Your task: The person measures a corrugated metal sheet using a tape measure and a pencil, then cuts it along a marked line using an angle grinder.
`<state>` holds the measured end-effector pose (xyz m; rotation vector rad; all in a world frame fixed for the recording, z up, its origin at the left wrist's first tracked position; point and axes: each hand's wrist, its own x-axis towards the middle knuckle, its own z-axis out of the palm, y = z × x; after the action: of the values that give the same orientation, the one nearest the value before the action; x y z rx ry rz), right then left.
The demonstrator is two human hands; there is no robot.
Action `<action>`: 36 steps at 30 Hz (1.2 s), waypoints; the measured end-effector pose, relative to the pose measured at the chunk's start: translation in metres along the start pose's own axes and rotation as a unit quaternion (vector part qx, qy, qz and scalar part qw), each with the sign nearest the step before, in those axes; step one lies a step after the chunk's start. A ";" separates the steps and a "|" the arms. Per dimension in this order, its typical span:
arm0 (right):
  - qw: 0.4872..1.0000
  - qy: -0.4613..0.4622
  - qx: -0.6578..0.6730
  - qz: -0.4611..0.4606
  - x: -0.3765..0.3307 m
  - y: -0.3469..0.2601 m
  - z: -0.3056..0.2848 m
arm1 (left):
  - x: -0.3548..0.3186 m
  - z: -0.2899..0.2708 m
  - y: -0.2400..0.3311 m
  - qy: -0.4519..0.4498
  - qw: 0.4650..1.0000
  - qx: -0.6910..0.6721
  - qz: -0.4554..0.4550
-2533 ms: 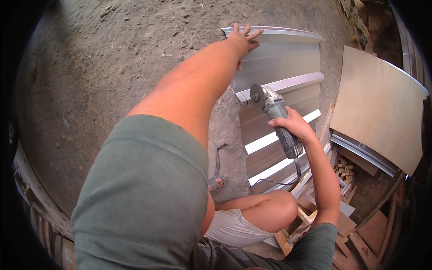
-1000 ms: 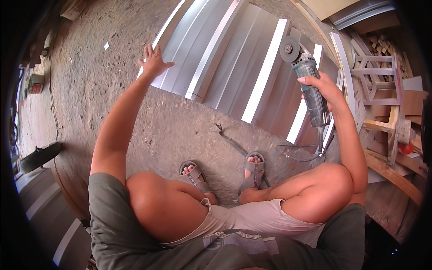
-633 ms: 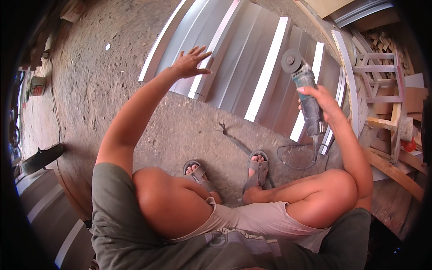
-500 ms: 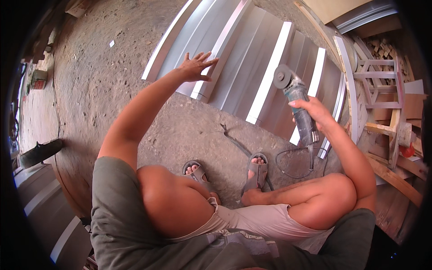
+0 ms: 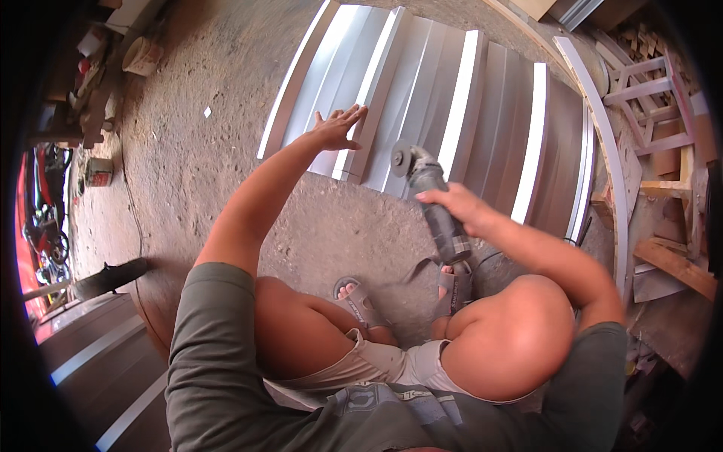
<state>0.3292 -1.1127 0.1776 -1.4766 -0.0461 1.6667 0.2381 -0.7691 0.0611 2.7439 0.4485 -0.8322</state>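
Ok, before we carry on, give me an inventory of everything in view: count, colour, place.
Ribbed metal sheet: one, silver, ground ahead
Angle grinder: one, grey-black, in the right hand
Ribbed panel: at least one, grey, lower left
Buckets: two, whitish, left side
Tyre-like object: one, black, left
Chip: one, white, ground left of the sheet
Wooden frame: one, pale pink, right
Plank: one, orange-brown, right
Wood offcuts: several, tan, upper right
Motorcycle: one, partly visible, red, far left
Sandals: two, grey-brown, on the feet
Shirt: one, dark grey-green, lower edge
Shorts: one pair, pale, lower centre
Left hand: one, bare, open at a sheet rib, contact unclear
Right hand: one, bare, around the grinder
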 end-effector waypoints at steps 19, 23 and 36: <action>0.989 0.006 0.142 -0.046 0.070 0.100 0.073 | 0.005 -0.009 0.004 0.001 0.999 -0.045 0.014; 0.988 0.020 0.150 -0.030 0.070 0.093 0.085 | 0.005 -0.006 0.001 0.018 0.998 -0.055 0.017; 0.989 0.066 0.130 0.003 0.071 0.086 0.092 | 0.010 -0.002 0.000 0.037 0.995 -0.082 0.046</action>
<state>0.2122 -1.0755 0.1012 -1.3841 0.2387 1.5122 0.2471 -0.7660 0.0573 2.6279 0.3818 -0.6443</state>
